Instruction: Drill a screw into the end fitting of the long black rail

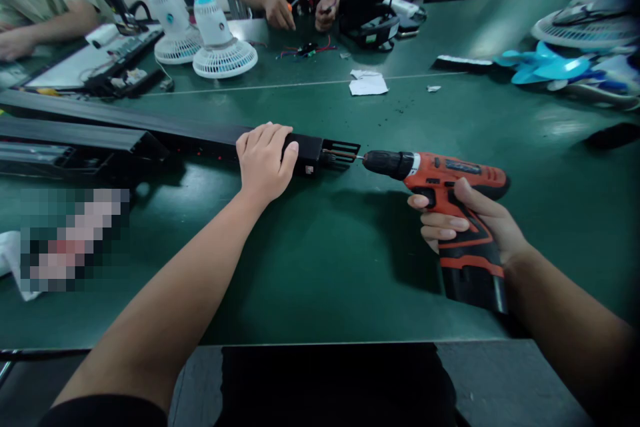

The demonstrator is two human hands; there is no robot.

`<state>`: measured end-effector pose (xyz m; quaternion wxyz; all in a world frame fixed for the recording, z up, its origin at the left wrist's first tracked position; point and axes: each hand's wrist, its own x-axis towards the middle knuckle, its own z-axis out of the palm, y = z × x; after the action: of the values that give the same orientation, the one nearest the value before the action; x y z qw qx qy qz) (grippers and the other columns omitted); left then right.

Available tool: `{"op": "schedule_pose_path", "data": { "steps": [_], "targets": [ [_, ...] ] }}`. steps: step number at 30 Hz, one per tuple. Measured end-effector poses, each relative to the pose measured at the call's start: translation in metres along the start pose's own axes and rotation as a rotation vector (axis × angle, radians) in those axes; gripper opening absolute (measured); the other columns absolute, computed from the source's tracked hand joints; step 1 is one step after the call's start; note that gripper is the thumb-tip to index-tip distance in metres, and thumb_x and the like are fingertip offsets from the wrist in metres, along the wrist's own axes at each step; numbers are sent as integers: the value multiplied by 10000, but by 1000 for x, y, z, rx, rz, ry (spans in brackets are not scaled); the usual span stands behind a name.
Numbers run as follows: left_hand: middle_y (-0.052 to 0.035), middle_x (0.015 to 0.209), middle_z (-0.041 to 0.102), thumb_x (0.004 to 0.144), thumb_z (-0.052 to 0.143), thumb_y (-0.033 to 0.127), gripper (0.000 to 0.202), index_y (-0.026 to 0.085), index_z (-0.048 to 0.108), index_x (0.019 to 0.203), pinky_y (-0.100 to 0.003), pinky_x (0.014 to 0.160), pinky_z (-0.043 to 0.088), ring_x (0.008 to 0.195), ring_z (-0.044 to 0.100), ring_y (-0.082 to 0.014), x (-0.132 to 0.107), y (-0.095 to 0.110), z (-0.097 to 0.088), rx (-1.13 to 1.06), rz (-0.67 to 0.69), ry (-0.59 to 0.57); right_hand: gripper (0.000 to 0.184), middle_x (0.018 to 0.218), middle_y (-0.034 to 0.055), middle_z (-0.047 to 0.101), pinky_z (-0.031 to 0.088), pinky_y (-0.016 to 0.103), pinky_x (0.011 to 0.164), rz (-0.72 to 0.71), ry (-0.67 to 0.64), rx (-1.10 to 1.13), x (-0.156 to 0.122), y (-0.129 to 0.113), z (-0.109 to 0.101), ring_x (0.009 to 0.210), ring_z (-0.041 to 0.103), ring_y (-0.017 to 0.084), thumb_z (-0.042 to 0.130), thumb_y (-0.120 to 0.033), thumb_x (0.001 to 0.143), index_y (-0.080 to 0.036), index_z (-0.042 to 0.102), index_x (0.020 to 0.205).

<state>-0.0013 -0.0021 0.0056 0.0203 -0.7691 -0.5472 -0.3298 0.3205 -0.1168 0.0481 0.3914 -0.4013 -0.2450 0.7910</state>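
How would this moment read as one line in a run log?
left hand: on black bar | right hand: gripping orange drill | bit: at bar's slotted end, contact unclear | surface: green table

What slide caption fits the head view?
Left hand on a long black housing, right hand holding a cordless drill at its slotted end.

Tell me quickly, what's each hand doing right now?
Left hand: closed over the long black bar.
Right hand: closed around the drill, holding it.
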Motion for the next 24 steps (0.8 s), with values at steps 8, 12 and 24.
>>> {"op": "schedule_pose_path", "data": {
  "steps": [8, 12, 24],
  "targets": [
    [-81, 1539, 829, 1166, 383, 479, 505, 325, 787, 1427, -595, 1358, 382, 1589, 643, -389, 0, 0, 1, -16, -2, 2, 394, 481, -129, 224, 362, 122, 362, -9, 7, -51, 1, -1, -1, 410, 143, -24, 380, -603, 742, -241, 485, 856],
    [-86, 1536, 832, 1159, 384, 473, 508, 316, 791, 1419, -595, 1362, 373, 1587, 646, -391, 0, 0, 0, -32, -7, 1, 387, 483, -127, 245, 359, 122, 353, -5, 7, -36, 0, 0, -1, 408, 138, -24, 388, -596, 740, -239, 488, 852],
    [-76, 1547, 823, 1179, 371, 486, 508, 338, 788, 1428, -595, 1373, 374, 1601, 631, -385, 0, 0, 1, -25, -8, -2, 325, 570, -94, 426, 354, 131, 338, -66, 30, -9, -2, -1, 11, 405, 184, -24, 446, -544, 734, -252, 491, 869]
  ]
}}
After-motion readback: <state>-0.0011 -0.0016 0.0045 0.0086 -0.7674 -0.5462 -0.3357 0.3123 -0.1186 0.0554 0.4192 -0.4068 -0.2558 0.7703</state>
